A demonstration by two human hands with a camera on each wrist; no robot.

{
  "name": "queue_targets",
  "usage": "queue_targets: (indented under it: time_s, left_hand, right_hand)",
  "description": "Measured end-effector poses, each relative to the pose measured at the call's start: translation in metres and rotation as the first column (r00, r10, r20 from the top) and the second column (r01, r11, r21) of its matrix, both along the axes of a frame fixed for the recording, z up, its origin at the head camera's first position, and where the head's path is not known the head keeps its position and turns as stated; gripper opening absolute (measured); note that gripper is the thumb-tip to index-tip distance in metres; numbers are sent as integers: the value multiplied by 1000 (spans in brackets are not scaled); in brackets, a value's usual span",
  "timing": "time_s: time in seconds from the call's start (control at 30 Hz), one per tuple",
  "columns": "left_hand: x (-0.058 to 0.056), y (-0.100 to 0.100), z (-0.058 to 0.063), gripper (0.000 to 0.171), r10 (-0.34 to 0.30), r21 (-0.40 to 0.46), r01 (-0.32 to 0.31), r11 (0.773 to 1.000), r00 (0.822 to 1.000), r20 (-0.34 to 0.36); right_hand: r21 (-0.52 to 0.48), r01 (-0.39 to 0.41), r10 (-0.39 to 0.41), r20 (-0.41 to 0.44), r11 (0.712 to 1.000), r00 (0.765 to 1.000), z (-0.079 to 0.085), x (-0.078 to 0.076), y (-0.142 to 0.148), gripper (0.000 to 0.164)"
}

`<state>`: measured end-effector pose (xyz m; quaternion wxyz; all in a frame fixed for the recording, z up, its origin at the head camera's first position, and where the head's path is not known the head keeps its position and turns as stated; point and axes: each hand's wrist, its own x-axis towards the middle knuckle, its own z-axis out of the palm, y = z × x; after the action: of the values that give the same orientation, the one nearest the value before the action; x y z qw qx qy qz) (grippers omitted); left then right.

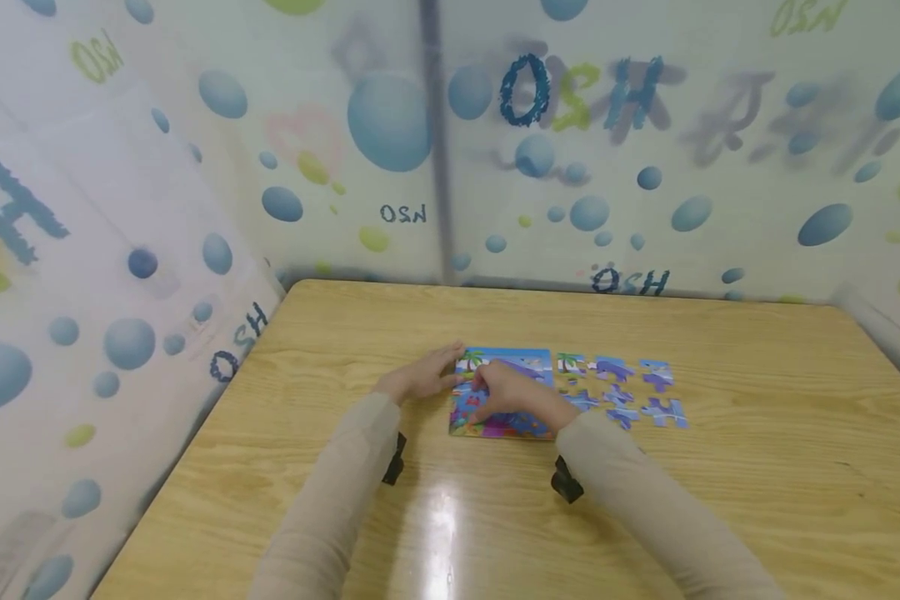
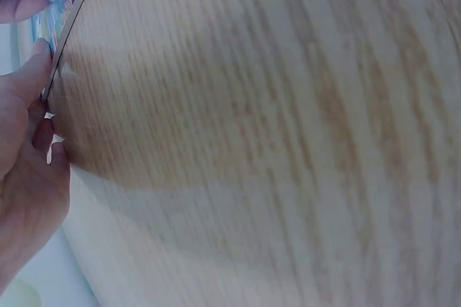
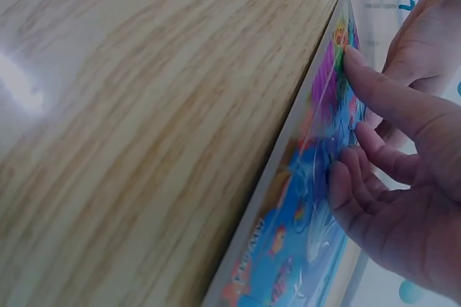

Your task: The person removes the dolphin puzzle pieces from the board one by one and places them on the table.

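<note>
A colourful puzzle board [image 1: 501,353] with a sea picture lies flat on the table. My left hand [image 1: 425,372] rests along the board's left edge, its thumb touching that edge in the left wrist view. Over the middle of the board is my right hand [image 1: 512,390], covering part of the picture. In the right wrist view, the thumb [image 3: 371,83] touches the board near one end, apart from the bent fingers [image 3: 353,184] that rest on its surface. I see nothing held between them. Several loose puzzle pieces [image 1: 613,369] lie right of the board.
The pieces sit in rough rows on the wooden table [image 1: 757,400], close to the board's right side. Patterned curtain walls [image 1: 540,225] stand behind the table and at the left. A camera mount [image 1: 566,481] hangs from the right wrist.
</note>
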<state>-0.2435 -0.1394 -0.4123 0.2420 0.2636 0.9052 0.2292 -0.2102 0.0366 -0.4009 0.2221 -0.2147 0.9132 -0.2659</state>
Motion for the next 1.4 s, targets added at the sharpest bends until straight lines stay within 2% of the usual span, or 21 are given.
queue_targets:
  time_s: [0.2,0.6,0.9,1.1,1.23,1.4]
  left_hand:
    - [1,3,3,60,14,-13,-14,1000,1000,11]
    - [1,4,4,61,20,-15,-20,1000,1000,6]
    - [2,4,6,60,20,3,-20,1000,1000,20]
    - [1,4,4,60,27,1,-27,1000,999,26]
    - [1,3,2,60,26,-1,-26,1000,999,19]
    - [0,3,1,61,31,-10,-31,999,999,22]
  right_hand:
    - [40,27,-29,42,999,999,4,2,-4,48]
    - [42,72,-73,36,997,997,6,7,-7,48]
    - [-94,115,-115,8,989,993,1,15,-4,47]
    - [-151,113,-117,-13,982,993,-3,19,-3,47]
    - [-182,115,-119,-7,977,993,-4,21,-1,39]
    - [-229,148,-140,50,962,989,-2,21,3,29]
